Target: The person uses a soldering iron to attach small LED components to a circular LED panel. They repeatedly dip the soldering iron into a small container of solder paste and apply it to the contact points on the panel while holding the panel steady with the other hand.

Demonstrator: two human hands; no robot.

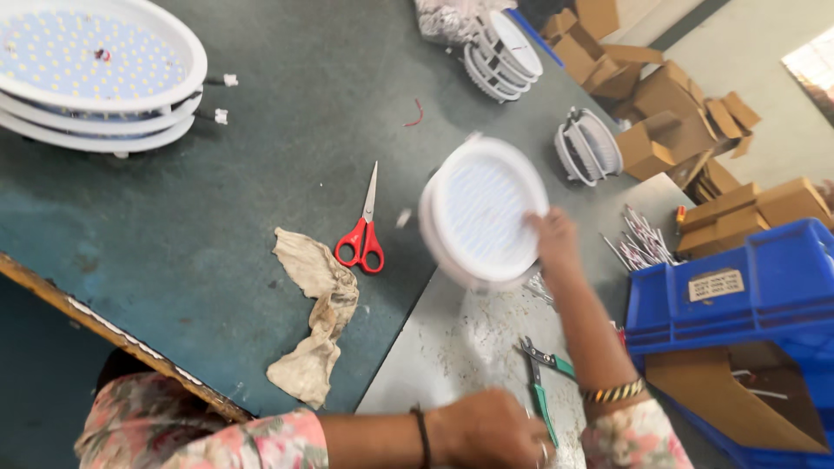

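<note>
My right hand (554, 241) grips the edge of a round white lamp fixture (480, 211), holding it tilted and blurred above the table where the green mat meets a grey board (452, 347). My left hand (491, 430) rests low on that board with its fingers curled closed, and nothing shows in it. Green-handled pliers (543, 386) lie just to its right. Red-handled scissors (363, 234) lie on the green mat to the left of the fixture. A crumpled beige rag (317, 317) sits beside them.
A stack of large round white lamp panels (95, 74) sits at the top left. More white fixtures (504, 48) and finned housings (589, 143) stand at the back. A blue bin (738, 295), a wire bundle (643, 243) and cardboard boxes (669, 104) fill the right.
</note>
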